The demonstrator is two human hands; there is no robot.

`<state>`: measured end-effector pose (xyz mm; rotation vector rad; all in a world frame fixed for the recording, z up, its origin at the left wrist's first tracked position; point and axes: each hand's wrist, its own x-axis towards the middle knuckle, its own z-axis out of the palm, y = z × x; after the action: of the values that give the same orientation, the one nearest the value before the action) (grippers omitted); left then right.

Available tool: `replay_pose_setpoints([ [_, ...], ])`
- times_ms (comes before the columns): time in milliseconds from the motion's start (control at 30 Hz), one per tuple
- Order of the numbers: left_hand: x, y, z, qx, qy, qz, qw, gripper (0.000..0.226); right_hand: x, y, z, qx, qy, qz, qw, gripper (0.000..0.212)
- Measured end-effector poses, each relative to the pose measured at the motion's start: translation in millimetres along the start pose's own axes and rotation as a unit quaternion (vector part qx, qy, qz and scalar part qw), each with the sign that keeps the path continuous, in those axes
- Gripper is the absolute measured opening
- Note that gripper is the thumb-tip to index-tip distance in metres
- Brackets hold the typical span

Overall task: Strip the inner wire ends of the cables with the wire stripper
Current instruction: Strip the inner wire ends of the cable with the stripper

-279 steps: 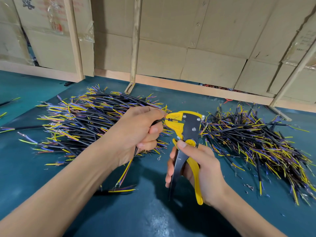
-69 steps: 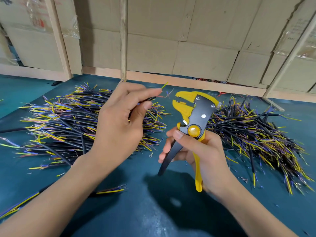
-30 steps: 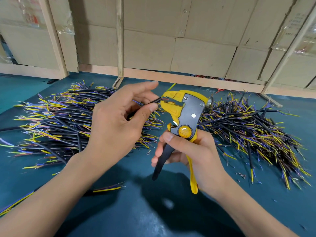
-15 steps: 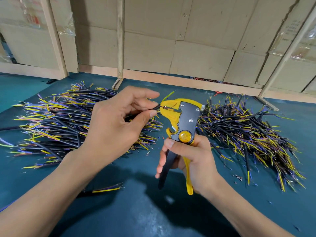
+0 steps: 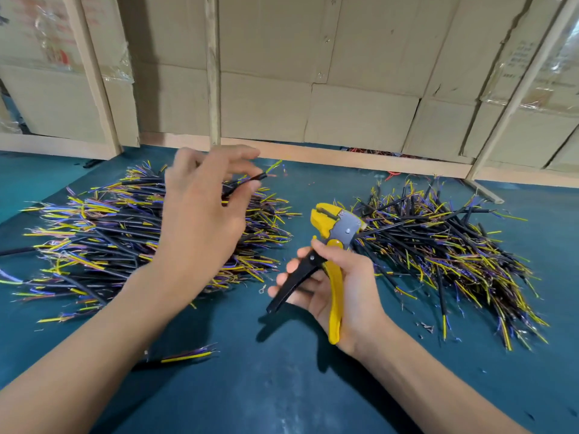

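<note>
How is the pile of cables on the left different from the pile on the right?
The left pile lies mostly in one direction, side to side; the right pile is tangled and crossed. The left pile sits behind the left hand; the right pile sits behind the wire stripper. Both hold black cables with yellow and purple inner wires.

Beneath the fingers [image 5: 244,184] a smooth, faintly glossy teal worktop [image 5: 282,386]; glossy yellow plastic and matt grey metal on the wire stripper [image 5: 336,233]; matt cardboard boxes [image 5: 360,120] beyond

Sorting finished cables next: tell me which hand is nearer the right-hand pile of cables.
Right. The right hand, gripping the wire stripper, sits beside the right-hand pile; the left hand is over the other pile, holding a cable.
</note>
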<state>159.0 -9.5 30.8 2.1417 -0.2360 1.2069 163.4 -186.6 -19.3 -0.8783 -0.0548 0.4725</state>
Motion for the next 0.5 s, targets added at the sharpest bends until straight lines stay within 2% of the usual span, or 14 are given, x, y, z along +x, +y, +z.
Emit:
replay_pose_setpoints([
  [100,29.6,33.9,20.5,-0.017,-0.047,0.108,0.993,0.035,3.9,-2.9,-3.6,0.014,0.017,0.009,1.0,0.017],
  [233,66.6,86.6,85.4,-0.031,-0.171,0.233,0.957,0.034,5.2,-1.5,-7.5,0.043,0.007,0.02,0.999,0.019],
  [367,74.3,94.9,135.4,0.062,-0.368,0.233,0.898,0.054,2.9,-2.1,-8.7,0.042,-0.001,0.027,0.999,0.016],
  [433,70.5,71.6,128.1,0.115,-0.376,0.253,0.884,0.056,1.6,-3.4,-8.1,0.039,-0.001,0.034,0.999,0.016],
  [500,63.8,33.4,107.9,0.147,-0.343,0.219,0.902,0.053,1.1,-4.6,-7.1,0.029,0.004,0.028,0.999,0.016],
])
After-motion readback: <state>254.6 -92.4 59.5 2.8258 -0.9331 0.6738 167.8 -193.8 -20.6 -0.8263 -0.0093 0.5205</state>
